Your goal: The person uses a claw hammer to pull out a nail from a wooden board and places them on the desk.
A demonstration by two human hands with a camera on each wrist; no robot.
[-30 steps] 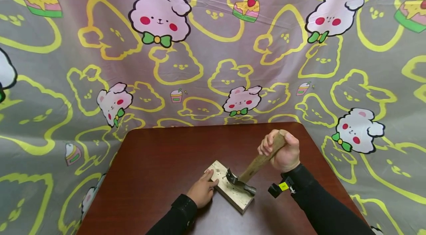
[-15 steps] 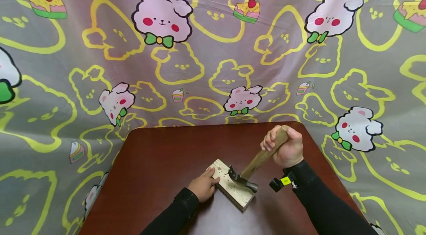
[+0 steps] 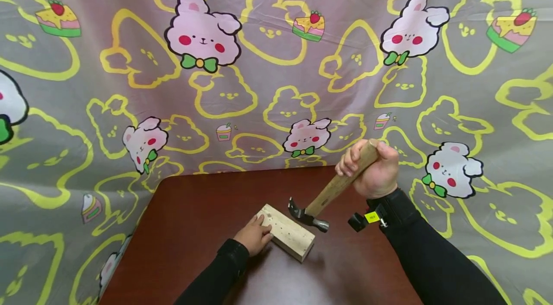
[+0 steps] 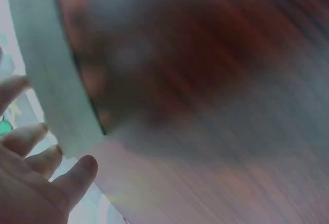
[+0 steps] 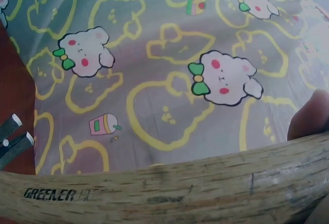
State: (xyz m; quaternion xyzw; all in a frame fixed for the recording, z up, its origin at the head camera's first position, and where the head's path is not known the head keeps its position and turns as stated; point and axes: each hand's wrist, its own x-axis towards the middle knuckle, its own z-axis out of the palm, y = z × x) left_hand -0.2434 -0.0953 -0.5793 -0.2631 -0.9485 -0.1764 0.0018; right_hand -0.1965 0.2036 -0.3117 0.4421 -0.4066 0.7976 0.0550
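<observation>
The wood block (image 3: 285, 232) lies flat on the brown surface (image 3: 194, 218), with its long way going from far left to near right. Little dark dots show on its top. The left hand (image 3: 253, 236) is nearer to it: its fingers rest on the far left end, laid out and not wrapped around the wood. The hammer (image 3: 330, 190) is just past the block's right side, with its handle going up and to the right. Its head looks lifted off the wood, but how high is hard to tell. The claw (image 5: 18, 131) points far left and the flat end points near right, so the head runs almost the same way as the block. The right hand (image 3: 378, 175) holds the handle near its end, fingers curled all the way round. From that grip, the block is lower and to the left. That seems to matter most: to meet the wood, the head would need to come down and a bit left. By the claw is a small bright dot, but I can't tell what it is. Behind it all hangs a bunny cloth (image 3: 268, 69).
</observation>
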